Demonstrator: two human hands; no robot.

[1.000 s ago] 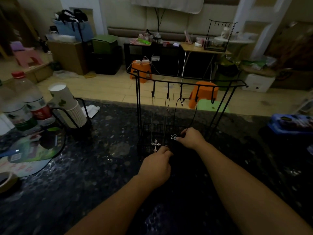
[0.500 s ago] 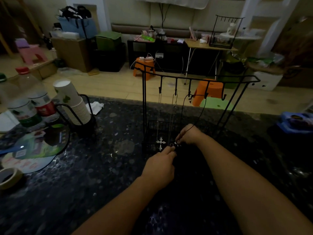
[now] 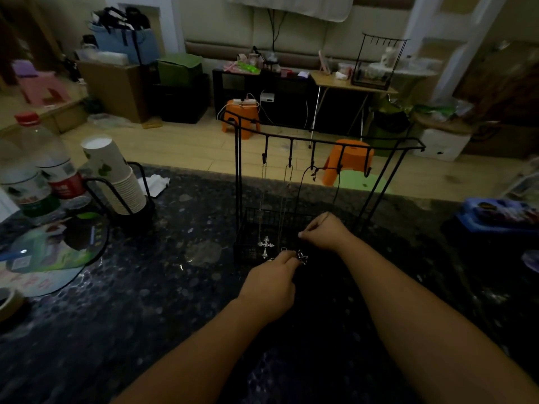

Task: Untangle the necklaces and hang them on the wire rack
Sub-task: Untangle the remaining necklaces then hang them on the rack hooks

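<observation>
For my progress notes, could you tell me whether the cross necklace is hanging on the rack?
Hanging: the cross pendant dangles from a chain on the wire rack's leftmost hook.

The scene is dimly lit; the dark speckled bench [image 3: 131, 287] is nearly lost in shadow, while the far floor [image 3: 180, 147] is lit brighter. Straight lines are bowed by wide-angle distortion, and the edges are softly blurred.

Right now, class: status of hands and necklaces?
Left hand pinching the flower pendant. Right hand pinching the black cord. Cross necklace hanging on rack. Nothing blocking.
</observation>
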